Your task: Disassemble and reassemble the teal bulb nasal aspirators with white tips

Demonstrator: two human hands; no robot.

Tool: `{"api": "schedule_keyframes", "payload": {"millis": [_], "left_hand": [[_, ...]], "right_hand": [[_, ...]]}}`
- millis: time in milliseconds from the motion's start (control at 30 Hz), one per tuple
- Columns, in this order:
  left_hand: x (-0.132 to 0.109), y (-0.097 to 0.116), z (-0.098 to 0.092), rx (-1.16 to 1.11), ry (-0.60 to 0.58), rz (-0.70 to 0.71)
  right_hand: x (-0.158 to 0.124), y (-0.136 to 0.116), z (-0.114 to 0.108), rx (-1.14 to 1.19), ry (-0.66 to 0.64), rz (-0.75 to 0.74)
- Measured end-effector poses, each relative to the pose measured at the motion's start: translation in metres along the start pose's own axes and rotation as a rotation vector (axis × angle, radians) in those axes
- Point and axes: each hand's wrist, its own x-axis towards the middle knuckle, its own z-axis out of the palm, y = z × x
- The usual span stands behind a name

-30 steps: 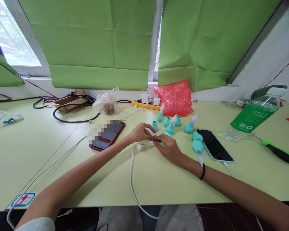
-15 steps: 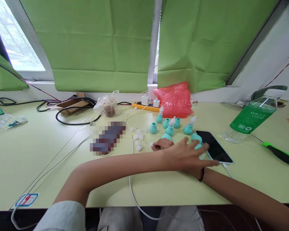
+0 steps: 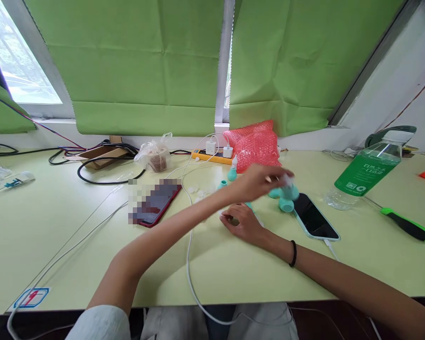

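My left hand (image 3: 264, 182) reaches across to the right, its fingers closed on the clear tip of a teal squeeze bulb (image 3: 290, 192). That bulb is held just above another teal bulb (image 3: 286, 205), which lies beside the phone. My right hand (image 3: 243, 221) rests lower on the table, thumb and fingers curled together. Whatever they may hold is hidden. Behind the hands stands a teal bulb with a clear tip (image 3: 232, 171), and an untipped one (image 3: 222, 184) is partly covered by my left arm. More bulbs are hidden behind my hands.
A light-cased phone (image 3: 315, 217) lies at right, near a leaning green-labelled bottle (image 3: 368, 172) and a screwdriver (image 3: 407, 225). A red phone (image 3: 159, 205) lies left of a white cable (image 3: 189, 264). Red bubble-wrap (image 3: 255, 146) and a power strip (image 3: 216, 158) sit behind.
My left hand has lifted off the table's right side and closed on the tip of a teal bulb. My right hand, formerly mostly hidden beneath it, now shows with curled fingers.
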Motion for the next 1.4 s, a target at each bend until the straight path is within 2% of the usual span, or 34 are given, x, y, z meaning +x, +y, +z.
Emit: {"api": "schedule_keyframes", "payload": {"millis": [67,133,200,233,367,500,600,700,767,867,933,1000,1067,1267,1400], "left_hand": [[0.002,-0.012,-0.035,-0.014,0.192,-0.11],[0.0,-0.031,-0.065,0.054,0.28,-0.241],[-0.006,-0.056,-0.084,0.247,0.299,-0.43],[-0.011,-0.068,-0.09,0.364,0.27,-0.552],[-0.031,-0.114,-0.089,0.406,0.187,-0.743],[-0.04,-0.135,-0.084,0.383,0.081,-0.841],[-0.038,-0.13,-0.088,0.428,0.049,-0.834],[-0.041,-0.107,-0.086,0.54,0.101,-0.767],[-0.051,-0.088,-0.077,0.606,0.124,-0.703],[-0.079,-0.063,-0.054,0.636,0.019,-0.607],[-0.1,-0.056,-0.039,0.654,-0.042,-0.568],[-0.115,-0.057,-0.03,0.696,-0.034,-0.563],[-0.119,-0.064,-0.026,0.73,-0.022,-0.572],[-0.095,-0.09,-0.017,0.755,-0.074,-0.606],[-0.088,-0.089,-0.014,0.768,-0.061,-0.625]], "right_hand": [[0.001,-0.004,-0.002,0.005,0.022,0.021],[0.002,-0.006,-0.002,0.021,0.033,0.03],[0.002,-0.006,-0.002,0.036,0.025,0.021],[0.002,-0.006,-0.002,0.04,0.021,0.013],[0.001,-0.006,-0.001,0.061,0.009,-0.036],[0.0,-0.006,0.001,0.073,0.006,-0.041],[0.0,-0.005,0.0,0.073,0.012,-0.032],[0.0,-0.003,0.0,0.08,0.033,-0.033],[0.0,-0.003,0.0,0.089,0.04,-0.037],[-0.001,-0.004,0.0,0.097,0.026,-0.035],[-0.002,-0.005,0.0,0.097,0.006,-0.025],[-0.002,-0.006,0.001,0.093,-0.012,-0.019],[-0.002,-0.006,0.001,0.086,-0.02,-0.017],[-0.001,-0.003,0.001,0.064,-0.01,0.004],[0.0,-0.002,0.0,0.063,0.019,0.001]]}}
